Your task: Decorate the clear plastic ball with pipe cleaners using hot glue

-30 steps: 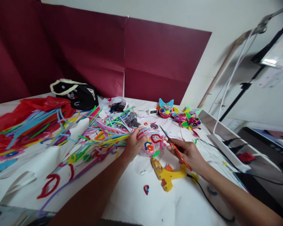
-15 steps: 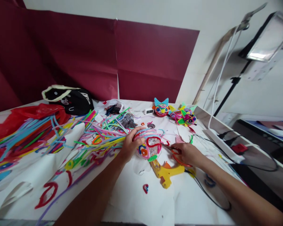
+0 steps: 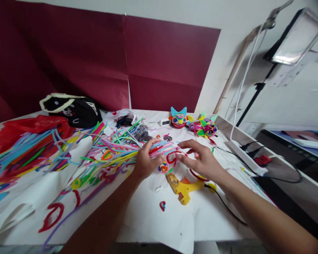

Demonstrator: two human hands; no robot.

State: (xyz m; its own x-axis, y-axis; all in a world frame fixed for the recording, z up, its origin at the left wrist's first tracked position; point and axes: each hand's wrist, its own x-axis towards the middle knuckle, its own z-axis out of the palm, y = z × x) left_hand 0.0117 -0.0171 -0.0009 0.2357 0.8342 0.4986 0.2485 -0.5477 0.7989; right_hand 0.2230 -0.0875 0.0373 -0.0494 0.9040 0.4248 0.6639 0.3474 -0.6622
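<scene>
I count two bare grips, my left grip (image 3: 145,160) and my right grip (image 3: 201,158). I have one round craft piece covered in multicoloured fuzzy strips (image 3: 163,151) and one yellow plastic glue gun (image 3: 185,190). I see two finished fuzzy figures: one blue-eared round figure (image 3: 178,119) and one pink, green and yellow figure (image 3: 204,127). I also count one black cloth bag (image 3: 79,112), one red plastic bag (image 3: 39,122) and one long white power strip (image 3: 246,158). The loose multicoloured fuzzy stems (image 3: 122,158) are too tangled for me to count.

Bare forearms (image 3: 103,208) stretched forward, left fingers (image 3: 149,144) curled in a grip, right fingers (image 3: 192,144) bent and parted
</scene>
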